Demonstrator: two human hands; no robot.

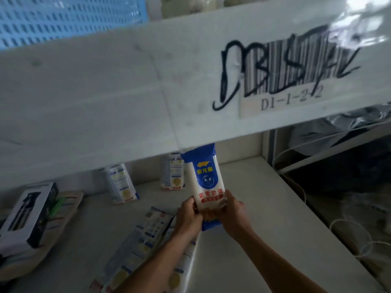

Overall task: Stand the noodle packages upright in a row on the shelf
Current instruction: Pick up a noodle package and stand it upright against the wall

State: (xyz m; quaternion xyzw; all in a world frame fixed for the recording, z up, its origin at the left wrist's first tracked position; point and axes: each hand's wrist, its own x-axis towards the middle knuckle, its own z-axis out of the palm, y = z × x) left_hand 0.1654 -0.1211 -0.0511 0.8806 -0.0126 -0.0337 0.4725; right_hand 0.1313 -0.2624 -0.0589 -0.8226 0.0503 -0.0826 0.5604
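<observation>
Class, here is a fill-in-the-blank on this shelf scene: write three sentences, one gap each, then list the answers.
1. The noodle package in the air is gripped by ____ hands.
2. Behind it, ____ packages already stand at the back of the shelf.
3. The crate on the upper level is ____ in colour.

Answers: both; two; blue

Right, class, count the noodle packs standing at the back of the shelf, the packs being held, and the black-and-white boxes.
Standing packs: 2
Held pack: 1
Box: 1
Total: 4
</observation>
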